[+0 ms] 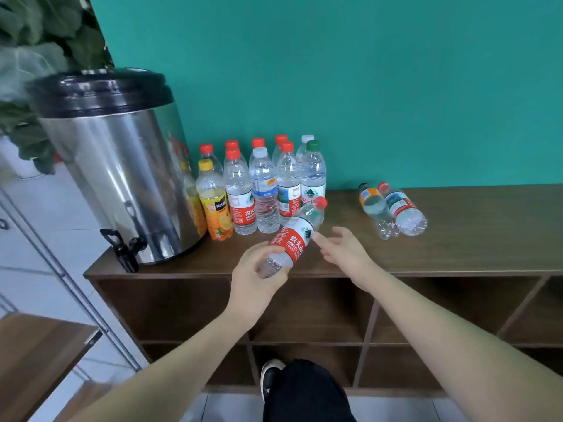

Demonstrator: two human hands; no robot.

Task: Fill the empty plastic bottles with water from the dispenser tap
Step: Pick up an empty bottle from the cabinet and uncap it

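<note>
Head view, looking down at a brown wooden shelf unit (475, 214) set against a teal wall (365, 86). Your left hand (256, 277) curls its fingers round the base end of a clear plastic bottle with a red label and red cap (294, 239), holding it tilted above the shelf's front edge, cap end up and away from you, pointing toward the standing bottles. Your right hand (344, 251) is held out with fingers straight and spread, gripping nothing; its fingertips lie just beside the held bottle's label, and you cannot tell whether they touch it.

At the left end of the shelf top stands a cylindrical stainless-steel water dispenser with a black lid (122, 166); its black tap (125, 248) projects past the shelf's front-left corner. Just right of the dispenser stands an upright cluster of capped plastic bottles (265, 190), most with red caps, one green-capped, and a yellow-capped orange-juice bottle (214, 205) at the front left. Well to the right, two clear plastic bottles lying on their sides (393, 210) rest side by side, one orange-labelled, one red-capped. Green plant leaves (39, 38) fill the upper left corner.
</note>
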